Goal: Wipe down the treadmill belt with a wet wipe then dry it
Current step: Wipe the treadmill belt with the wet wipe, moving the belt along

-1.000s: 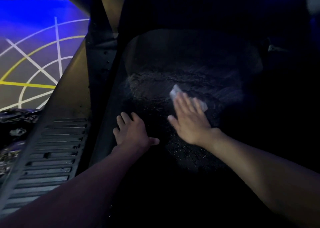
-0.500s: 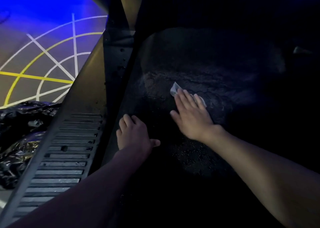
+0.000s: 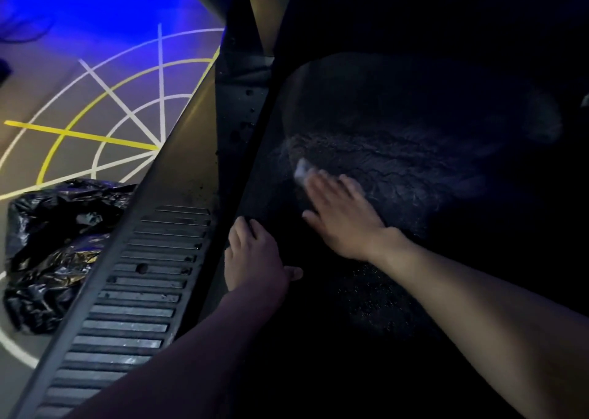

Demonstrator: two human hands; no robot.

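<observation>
Bag [image 3: 54,246] beside rail [image 3: 134,291]; wipe [image 3: 301,167] on belt [image 3: 420,176]

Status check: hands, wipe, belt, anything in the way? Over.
Right hand flat, pressing wet wipe onto treadmill belt. Left hand rests open at belt's left edge. Nothing seen in the way; far belt too dark to tell.

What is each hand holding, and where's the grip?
No grip on anything. The right hand presses the wet wipe flat onto the treadmill belt with straight fingers; only its far corner shows. The left hand rests on the belt's left edge, empty.
</observation>
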